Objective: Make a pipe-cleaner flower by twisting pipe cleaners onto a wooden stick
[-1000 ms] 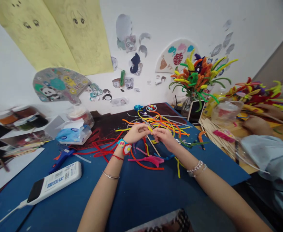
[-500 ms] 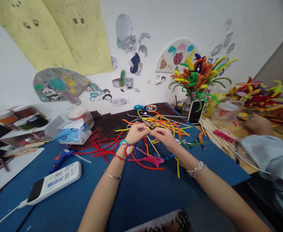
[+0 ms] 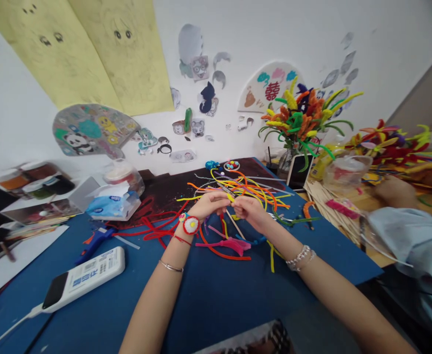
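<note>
Above the middle of the table, my left hand (image 3: 211, 204) and my right hand (image 3: 252, 212) meet at the fingertips. Between them shows a short bit of yellow pipe cleaner (image 3: 231, 197), pinched by both hands; most of it is hidden by the fingers. Loose yellow and orange pipe cleaners (image 3: 260, 189) lie spread behind the hands. Red pipe cleaners (image 3: 159, 227) are heaped to the left. Below the hands rests a pink pipe-cleaner piece (image 3: 234, 244), close to a thin wooden stick (image 3: 235, 225).
A blue glue gun (image 3: 96, 244) and a white power bank (image 3: 85, 278) with a cable lie at left, near a tissue pack (image 3: 112, 202). Pipe-cleaner flowers (image 3: 300, 115) stand behind a phone (image 3: 299, 171) at right. Another person's hand (image 3: 395, 191) is beside wooden sticks (image 3: 323, 206).
My left wrist has turned, bringing the round bracelet flower more into view. My right fingers have curled in more tightly. More of the yellow piece shows between the fingertips.
</note>
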The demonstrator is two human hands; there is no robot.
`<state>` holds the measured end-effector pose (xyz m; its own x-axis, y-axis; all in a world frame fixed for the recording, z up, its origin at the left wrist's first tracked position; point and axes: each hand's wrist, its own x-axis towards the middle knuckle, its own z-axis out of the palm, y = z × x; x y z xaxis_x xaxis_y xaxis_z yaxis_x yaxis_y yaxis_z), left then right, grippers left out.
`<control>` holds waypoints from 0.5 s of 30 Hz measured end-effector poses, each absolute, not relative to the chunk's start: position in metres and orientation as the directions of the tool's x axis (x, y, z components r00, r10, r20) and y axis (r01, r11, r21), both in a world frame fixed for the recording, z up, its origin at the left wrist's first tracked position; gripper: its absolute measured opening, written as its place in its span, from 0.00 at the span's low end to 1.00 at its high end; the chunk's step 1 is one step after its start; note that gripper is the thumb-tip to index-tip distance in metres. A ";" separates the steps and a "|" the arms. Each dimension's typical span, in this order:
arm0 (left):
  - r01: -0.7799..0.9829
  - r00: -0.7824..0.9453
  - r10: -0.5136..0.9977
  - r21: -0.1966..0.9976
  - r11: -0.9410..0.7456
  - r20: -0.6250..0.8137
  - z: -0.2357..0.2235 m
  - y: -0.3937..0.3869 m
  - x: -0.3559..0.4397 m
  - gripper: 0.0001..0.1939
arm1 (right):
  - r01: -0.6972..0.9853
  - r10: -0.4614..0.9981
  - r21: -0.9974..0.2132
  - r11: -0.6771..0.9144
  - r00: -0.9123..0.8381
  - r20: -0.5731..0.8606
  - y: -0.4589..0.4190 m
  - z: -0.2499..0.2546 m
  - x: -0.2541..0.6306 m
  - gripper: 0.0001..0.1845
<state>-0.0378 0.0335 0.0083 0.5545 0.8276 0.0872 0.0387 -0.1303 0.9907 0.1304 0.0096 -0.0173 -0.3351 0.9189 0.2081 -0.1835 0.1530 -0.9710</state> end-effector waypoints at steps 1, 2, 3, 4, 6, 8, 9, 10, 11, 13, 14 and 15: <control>0.010 0.567 0.817 0.991 -0.134 0.105 0.009 0.032 -0.038 0.13 | -0.275 0.902 -0.961 0.046 -0.402 0.158 0.010 -0.017 0.131 0.09; -0.015 0.570 0.812 0.990 -0.140 0.123 0.008 0.031 -0.037 0.13 | -0.336 0.878 -0.941 -0.043 -0.462 0.124 0.009 -0.017 0.131 0.10; -0.035 0.567 0.811 0.988 -0.149 0.142 0.008 0.030 -0.037 0.13 | -0.373 0.856 -0.921 -0.109 -0.507 0.104 0.008 -0.017 0.131 0.11; -0.049 0.564 0.810 0.986 -0.160 0.160 0.008 0.030 -0.036 0.13 | -0.394 0.838 -0.906 -0.152 -0.537 0.093 0.008 -0.017 0.131 0.11; -0.065 0.560 0.806 0.980 -0.186 0.190 0.007 0.029 -0.035 0.12 | -0.408 0.828 -0.896 -0.172 -0.552 0.092 0.006 -0.018 0.130 0.10; -0.065 0.553 0.804 0.974 -0.219 0.218 0.007 0.028 -0.034 0.12 | -0.389 0.850 -0.913 -0.122 -0.516 0.106 0.006 -0.018 0.128 0.10; -0.060 0.541 0.808 0.970 -0.237 0.231 0.007 0.028 -0.033 0.12 | -0.366 0.870 -0.928 -0.072 -0.478 0.121 0.006 -0.018 0.128 0.10; -0.050 0.524 0.817 0.966 -0.253 0.241 0.007 0.028 -0.031 0.13 | -0.330 0.893 -0.944 -0.007 -0.427 0.142 0.005 -0.018 0.127 0.10; -0.036 0.500 0.829 0.963 -0.269 0.250 0.007 0.028 -0.029 0.13 | -0.276 0.915 -0.958 0.073 -0.365 0.174 0.005 -0.018 0.127 0.10; -0.006 0.447 0.856 0.957 -0.289 0.261 0.006 0.028 -0.025 0.13 | -0.093 0.934 -0.958 0.272 -0.216 0.286 0.004 -0.018 0.127 0.10; 0.005 0.418 0.871 0.958 -0.287 0.259 0.005 0.029 -0.022 0.13 | 0.029 0.919 -0.927 0.375 -0.146 0.367 0.003 -0.017 0.127 0.10; 0.013 0.390 0.886 0.961 -0.277 0.250 0.003 0.029 -0.019 0.13 | 0.153 0.886 -0.873 0.464 -0.095 0.454 0.003 -0.017 0.127 0.09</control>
<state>-0.0188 0.0291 0.0031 0.3897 0.8863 0.2502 0.0131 -0.2770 0.9608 0.1273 0.0026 -0.0168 -0.0949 0.8858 0.4542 0.1533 0.4638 -0.8726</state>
